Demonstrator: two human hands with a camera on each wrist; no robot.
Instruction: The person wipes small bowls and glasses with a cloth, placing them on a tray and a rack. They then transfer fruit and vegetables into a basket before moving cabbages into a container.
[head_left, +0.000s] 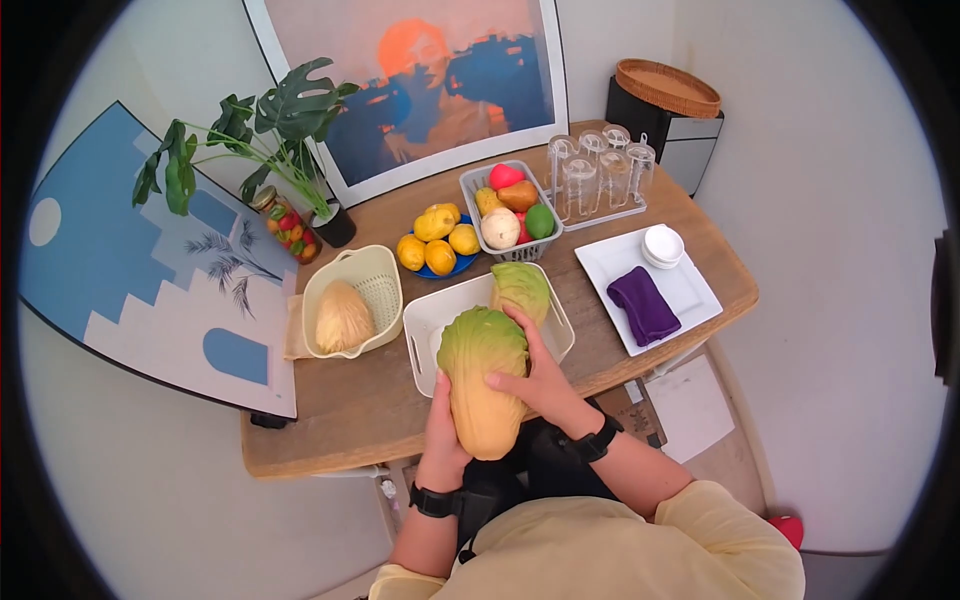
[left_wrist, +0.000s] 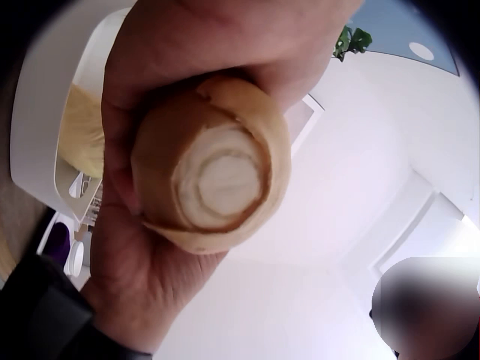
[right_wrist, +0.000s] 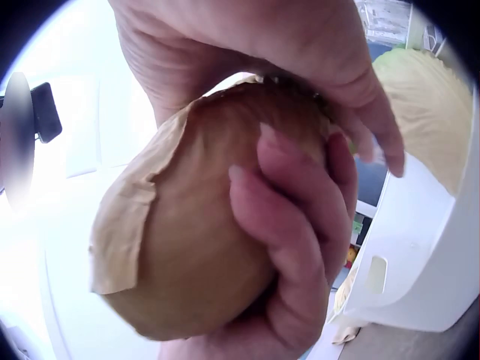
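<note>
A napa cabbage [head_left: 487, 385], green at its leafy top and pale yellow below, is held in both hands over the front of the white basket [head_left: 422, 335]. My left hand [head_left: 443, 428] grips its left side near the base. Along its right side, my right hand [head_left: 540, 378] holds it with the thumb across the front and fingers curled behind. The left wrist view shows its round, pale cut stem end [left_wrist: 229, 184]; in the right wrist view fingers [right_wrist: 289, 202] wrap its outer leaf. A second napa cabbage [head_left: 522, 288] lies in the white basket.
A cream basket [head_left: 395, 290] at left holds another napa cabbage [head_left: 343, 318]. Behind stand a blue plate [head_left: 462, 268] of yellow fruit and a grey basket [head_left: 548, 247] of mixed produce. A white tray [head_left: 700, 300] with a purple cloth [head_left: 643, 305], and upturned glasses [head_left: 580, 188], are at right.
</note>
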